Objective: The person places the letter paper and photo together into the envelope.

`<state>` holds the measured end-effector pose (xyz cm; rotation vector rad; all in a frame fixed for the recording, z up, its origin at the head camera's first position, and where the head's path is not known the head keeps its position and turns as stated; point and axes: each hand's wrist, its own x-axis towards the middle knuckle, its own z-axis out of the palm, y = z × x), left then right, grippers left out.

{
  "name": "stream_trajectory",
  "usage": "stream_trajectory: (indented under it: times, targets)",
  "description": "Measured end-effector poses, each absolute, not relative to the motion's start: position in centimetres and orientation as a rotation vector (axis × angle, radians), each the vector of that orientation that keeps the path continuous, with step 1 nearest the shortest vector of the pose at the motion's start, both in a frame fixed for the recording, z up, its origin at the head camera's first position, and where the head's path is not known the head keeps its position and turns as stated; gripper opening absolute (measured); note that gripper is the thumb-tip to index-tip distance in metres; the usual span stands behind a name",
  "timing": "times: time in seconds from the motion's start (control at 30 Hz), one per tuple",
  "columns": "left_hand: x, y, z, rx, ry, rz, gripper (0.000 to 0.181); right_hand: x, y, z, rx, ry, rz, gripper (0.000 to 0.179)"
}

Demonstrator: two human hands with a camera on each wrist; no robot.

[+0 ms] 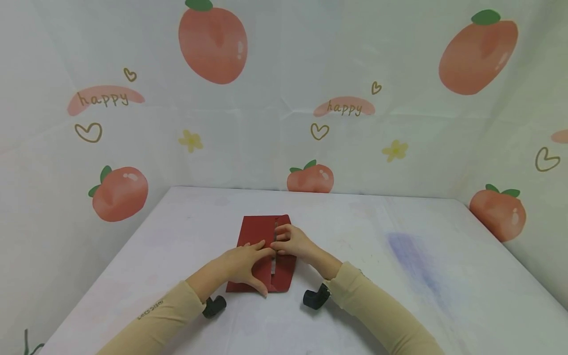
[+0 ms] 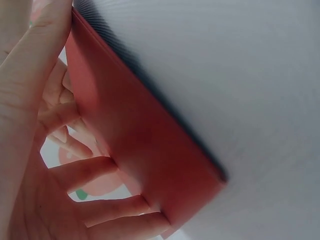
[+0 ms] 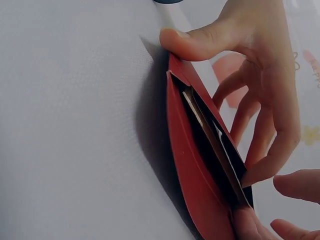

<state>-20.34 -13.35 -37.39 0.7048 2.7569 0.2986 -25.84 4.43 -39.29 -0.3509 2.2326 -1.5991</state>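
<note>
A red envelope, its mouth spread apart on the right side, lies before me with pale and brown papers showing inside. My left hand spans its left panel. The thumb is at the near edge and the fingers spread to the mouth, holding the envelope between them. In the right wrist view, the left index fingertip reaches the papers at the opening. My right hand bends its fingers over the mouth, close to the left index finger. One right fingertip is at the opening; I cannot tell whether it pinches anything.
The white table has a bluish smudge on the right. Black wrist-camera mounts hang under both forearms. A white curtain printed with fruit and hearts rises behind the table. A thin green strand shows at the lower left.
</note>
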Motion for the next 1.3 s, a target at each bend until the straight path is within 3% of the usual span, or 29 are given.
stream_trajectory:
  times: [0.47,0.87,1.3]
  targets:
    - [-20.6,-13.3,-37.5,0.675,2.759,0.256,0.085,-26.0,6.9,-37.8,-0.372,2.331,-1.536,0.034]
    - [-20.2,-13.2,-37.4,0.652,2.753,0.239,0.084,-25.9,11.4,-36.5,-0.525,2.517,-1.399,0.037]
    - [-20.4,-13.7,-35.1,0.743,2.838,0.438,0.068,-25.7,14.9,-34.7,-0.674,2.94,-1.266,0.031]
